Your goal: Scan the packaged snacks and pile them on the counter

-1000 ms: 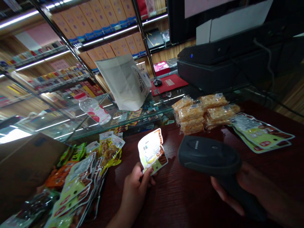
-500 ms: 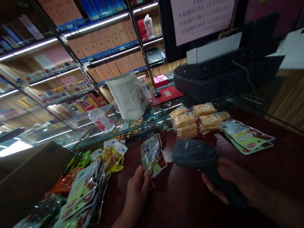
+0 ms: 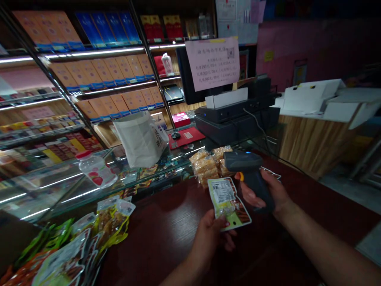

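My left hand (image 3: 212, 230) pinches the lower left corner of a green and white snack packet (image 3: 229, 202), its printed back turned up toward me. Just right of it, my right hand (image 3: 268, 190) is wrapped round the handle of a dark barcode scanner (image 3: 245, 163). A small blue light glows on top of the scanner, and a yellow trigger shows by my fingers. The scanner head points left, above the packet's upper right edge. Behind both are clear-wrapped snack bars (image 3: 205, 165). Another packet (image 3: 270, 173) lies mostly hidden behind my right hand.
Snack packets (image 3: 62, 258) are heaped at lower left beside a cardboard box (image 3: 14, 242). On the glass counter stand a red-capped bottle (image 3: 97, 169) and a white paper bag (image 3: 139, 139). Farther back are a monitor (image 3: 186, 79), a black cash drawer (image 3: 220, 127) and stocked shelves.
My view has swung to the right. The left hand has lifted the packet and brought it right, close to the scanner. The scanner is now behind and right of the packet, its blue light showing.
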